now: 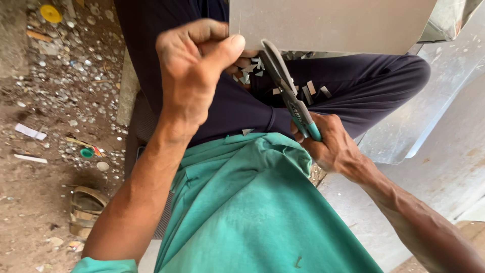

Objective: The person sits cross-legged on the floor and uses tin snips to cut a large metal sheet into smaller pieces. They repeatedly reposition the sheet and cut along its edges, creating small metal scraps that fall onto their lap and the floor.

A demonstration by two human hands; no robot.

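Note:
My left hand (pixel 194 71) pinches the lower left corner of a flat grey metal sheet (pixel 328 23) held above my lap. My right hand (pixel 328 144) grips the teal-tipped handles of a pair of metal snips (pixel 285 86). The snips' blades point up and meet the sheet's lower edge beside my left thumb. Small cut metal scraps (pixel 308 91) lie on my dark trousers (pixel 374 86). My green shirt (pixel 252 202) fills the lower middle of the view.
On the right lie large grey metal sheets (pixel 434 121). The dirt floor (pixel 45 167) on the left is strewn with several small round metal discs, paper bits and a yellow cap (pixel 50 12). A worn sandal (pixel 86 210) sits at lower left.

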